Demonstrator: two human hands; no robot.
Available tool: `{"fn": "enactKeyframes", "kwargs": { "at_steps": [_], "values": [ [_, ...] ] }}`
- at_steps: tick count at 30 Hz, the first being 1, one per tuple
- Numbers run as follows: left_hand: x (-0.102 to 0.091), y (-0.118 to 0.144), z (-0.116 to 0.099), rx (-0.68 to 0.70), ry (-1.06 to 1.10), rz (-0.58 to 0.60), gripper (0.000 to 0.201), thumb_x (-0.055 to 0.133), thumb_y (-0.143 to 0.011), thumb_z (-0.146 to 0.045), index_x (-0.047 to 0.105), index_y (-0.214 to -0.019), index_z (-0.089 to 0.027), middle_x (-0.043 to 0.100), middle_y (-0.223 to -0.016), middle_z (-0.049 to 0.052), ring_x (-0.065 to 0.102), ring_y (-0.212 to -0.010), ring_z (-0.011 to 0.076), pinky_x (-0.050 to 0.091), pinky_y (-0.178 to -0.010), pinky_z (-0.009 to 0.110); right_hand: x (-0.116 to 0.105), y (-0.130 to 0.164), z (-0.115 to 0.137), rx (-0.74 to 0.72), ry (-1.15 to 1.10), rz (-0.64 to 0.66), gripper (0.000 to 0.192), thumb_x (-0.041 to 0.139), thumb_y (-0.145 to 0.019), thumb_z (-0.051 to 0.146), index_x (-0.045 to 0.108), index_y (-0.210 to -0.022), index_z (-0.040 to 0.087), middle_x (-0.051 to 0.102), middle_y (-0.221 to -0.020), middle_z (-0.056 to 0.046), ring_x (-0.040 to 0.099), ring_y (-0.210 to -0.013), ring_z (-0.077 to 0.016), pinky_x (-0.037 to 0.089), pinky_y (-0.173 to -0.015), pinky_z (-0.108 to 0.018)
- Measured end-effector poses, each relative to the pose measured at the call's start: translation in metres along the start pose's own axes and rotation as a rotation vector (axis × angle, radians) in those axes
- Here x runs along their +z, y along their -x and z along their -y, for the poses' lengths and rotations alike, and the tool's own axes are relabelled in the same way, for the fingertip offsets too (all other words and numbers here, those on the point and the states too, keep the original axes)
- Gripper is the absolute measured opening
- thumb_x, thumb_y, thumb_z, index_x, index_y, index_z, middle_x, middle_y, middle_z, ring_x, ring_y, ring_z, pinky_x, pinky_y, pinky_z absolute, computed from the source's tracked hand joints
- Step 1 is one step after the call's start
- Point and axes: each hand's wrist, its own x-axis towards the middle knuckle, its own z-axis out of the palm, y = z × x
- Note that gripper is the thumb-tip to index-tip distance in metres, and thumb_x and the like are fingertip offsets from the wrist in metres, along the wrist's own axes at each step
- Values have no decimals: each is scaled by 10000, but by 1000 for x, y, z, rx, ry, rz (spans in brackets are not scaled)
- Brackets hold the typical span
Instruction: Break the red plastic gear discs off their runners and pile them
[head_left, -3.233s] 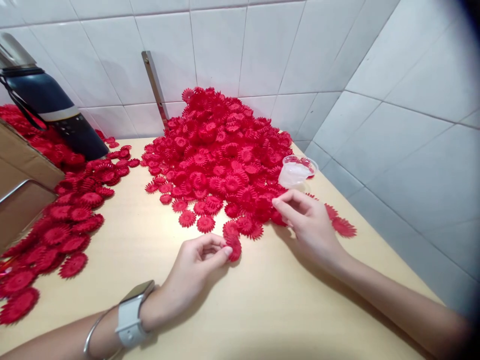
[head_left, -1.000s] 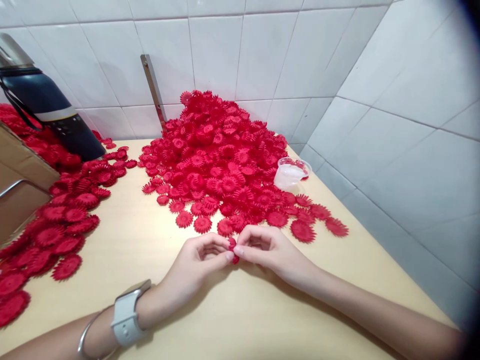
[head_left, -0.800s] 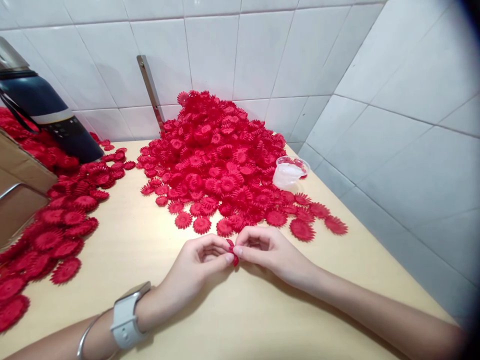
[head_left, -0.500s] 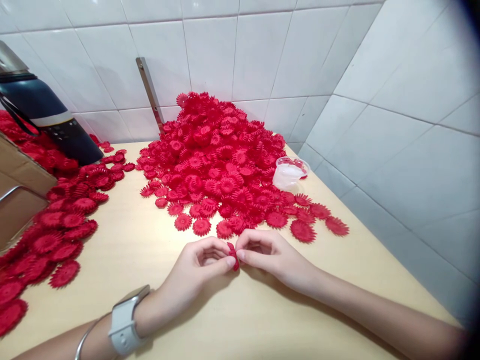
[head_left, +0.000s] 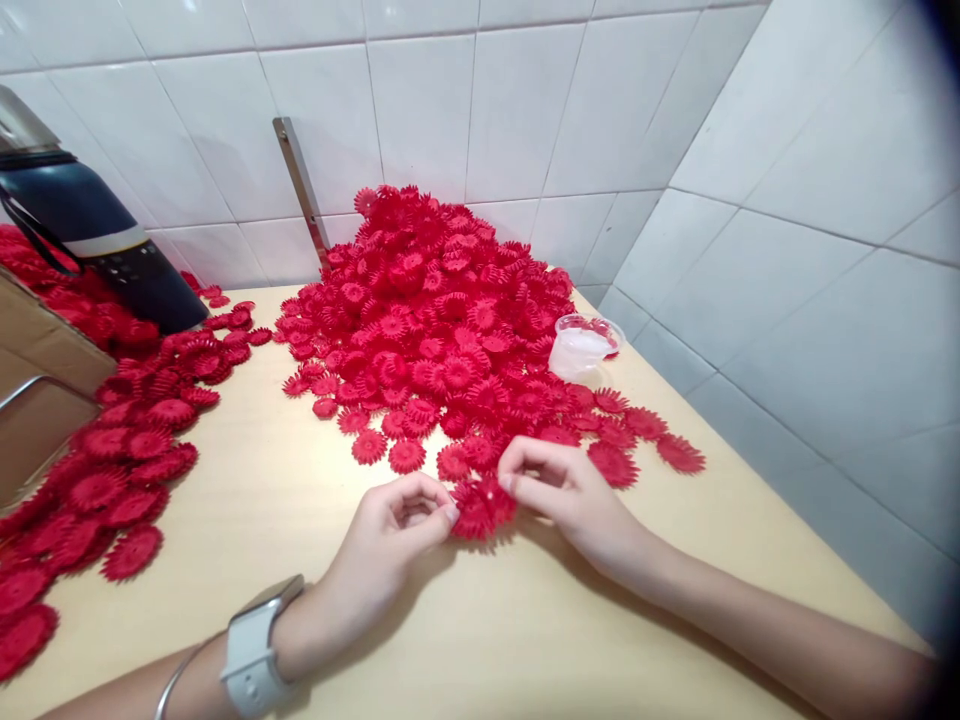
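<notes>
Between my two hands a red fringed rosette (head_left: 482, 508) is stretched open, its thin petals spread out just above the table. My left hand (head_left: 409, 520) pinches its left edge between thumb and fingers. On the opposite side my right hand (head_left: 544, 490) is closed with thumb and fingertip on the rosette's right edge. Right behind the hands rises a large heap of similar red rosettes (head_left: 442, 320), with several loose ones along its front.
A clear plastic cup (head_left: 577, 347) stands at the heap's right side. At left are a dark blue flask (head_left: 105, 240), a cardboard box (head_left: 45, 380) and more red rosettes (head_left: 142, 440). A metal strip (head_left: 300, 185) leans on the tiled wall (head_left: 420, 110) behind.
The red piece, bunched up small before, is now spread wide between my hands. My right hand has moved right and slightly away; my left has shifted a little left.
</notes>
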Motion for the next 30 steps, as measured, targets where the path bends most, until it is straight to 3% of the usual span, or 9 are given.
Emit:
{"fn": "enactKeyframes", "kwargs": {
  "at_steps": [4, 16, 18, 20, 23, 26, 30],
  "values": [
    [1, 2, -2, -7, 30, 23, 140, 569, -742, -205, 542, -623, -139, 593, -631, 13, 520, -610, 119, 375, -587, 236, -15, -7, 1, -31, -71, -174, 102, 536, -733, 176, 520, -633, 171, 450, -546, 44, 382, -480, -76, 289, -446, -200],
    [4, 0, -3, 12, 84, -25, 117, 579, -747, -200, 547, -642, -159, 607, -632, -9, 550, -622, 112, 408, -606, 226, -11, -3, 3, -52, -127, -87, 101, 575, -746, 263, 527, -701, 187, 501, -636, 21, 452, -528, -93, 355, -468, -202],
    [3, 3, -4, 45, 48, -27, 94, 583, -747, -199, 555, -661, -172, 621, -716, -5, 567, -681, 118, 422, -657, 235, -10, -1, 4, -125, -8, -76, 76, 561, -752, 236, 535, -705, 182, 531, -700, -3, 485, -579, -111, 382, -492, -217],
    [2, 6, -5, 72, 4, 6, 76, 587, -747, -203, 565, -677, -185, 630, -925, 16, 576, -851, 147, 416, -769, 262, -9, 1, 4, -209, 121, -43, 50, 535, -760, 185, 541, -710, 180, 555, -778, -27, 515, -655, -134, 414, -549, -236],
    [1, 10, -5, 86, -81, 113, 74, 569, -765, -226, 571, -693, -206, 511, -1233, 10, 438, -1144, 190, 312, -947, 315, -7, 5, 4, -270, 192, 5, 66, 501, -773, 146, 539, -733, 182, 565, -824, -39, 534, -738, -157, 438, -649, -267],
    [0, 13, -6, 128, -258, 196, 79, 552, -777, -251, 588, -714, -219, 447, -1306, 0, 321, -1238, 196, 222, -1013, 341, -4, 8, 4, -220, 99, 26, 34, 508, -779, 174, 523, -801, 194, 551, -807, -23, 536, -744, -153, 450, -655, -266],
    [2, 14, -8, 191, -443, 241, 85, 549, -774, -268, 608, -728, -228, 425, -1323, -9, 280, -1256, 189, 178, -1031, 326, 1, 8, 7, -127, -12, 46, 165, 596, -732, 209, 515, -876, 207, 563, -849, -12, 550, -798, -147, 458, -649, -230]
  ]
}}
